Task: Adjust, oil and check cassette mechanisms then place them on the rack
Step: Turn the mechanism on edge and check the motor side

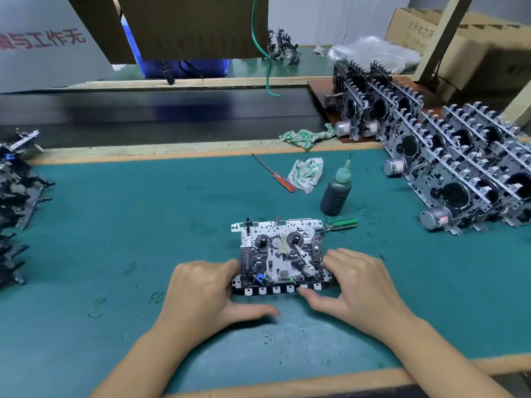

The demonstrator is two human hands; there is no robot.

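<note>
Two hands hold one mechanism (280,254) flat on the green mat (129,225), near its front edge. The left hand (201,291) curls round its left end and the right hand (356,285) round its right end. It is a silver plate with black parts, two round hubs and a row of white keys. Red Chinese writing marks a grey board (43,38) at the back left corner. More mechanisms fill the rack (448,156) on the right edge.

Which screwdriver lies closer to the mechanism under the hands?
The green-handled screwdriver: it lies at the mechanism's far right corner, by the oil bottle. The red-handled screwdriver lies farther back, beside a rag.
</note>
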